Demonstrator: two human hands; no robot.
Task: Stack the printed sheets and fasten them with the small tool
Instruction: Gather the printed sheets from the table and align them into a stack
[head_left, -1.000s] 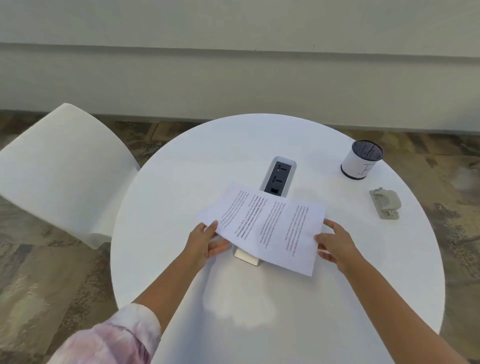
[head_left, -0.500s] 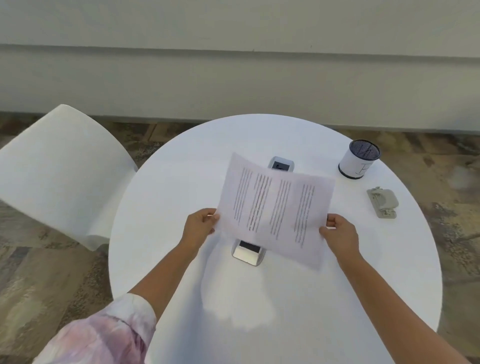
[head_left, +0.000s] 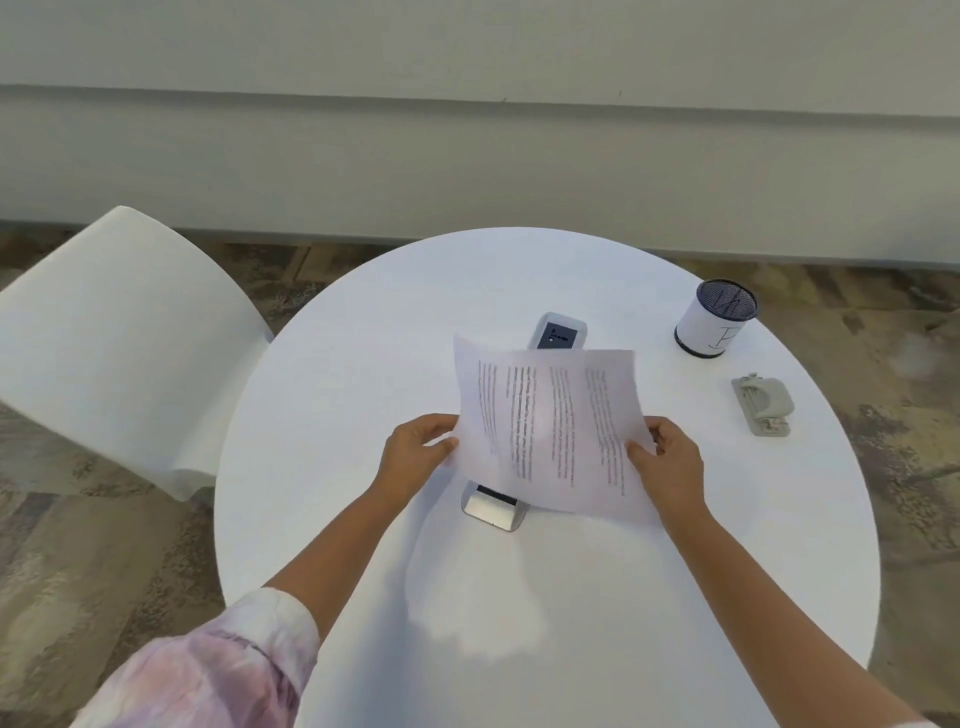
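The printed sheets (head_left: 550, 426) stand nearly upright above the middle of the round white table (head_left: 363, 395), their lines of text running vertically. My left hand (head_left: 415, 449) grips the sheets' left edge and my right hand (head_left: 667, 460) grips their right edge. I cannot tell how many sheets are in the bundle. The small grey tool (head_left: 762, 404) lies flat on the table at the right, apart from both hands.
A silver power socket unit (head_left: 493, 506) is set in the table's middle, mostly hidden behind the sheets. A white mesh-topped cup (head_left: 716, 325) stands at the back right. A white chair (head_left: 114, 338) sits left of the table. A wall runs behind.
The sheets have been lifted off the table and tipped from lying flat to nearly upright. Both hands rose with them and kept their grip on the edges.
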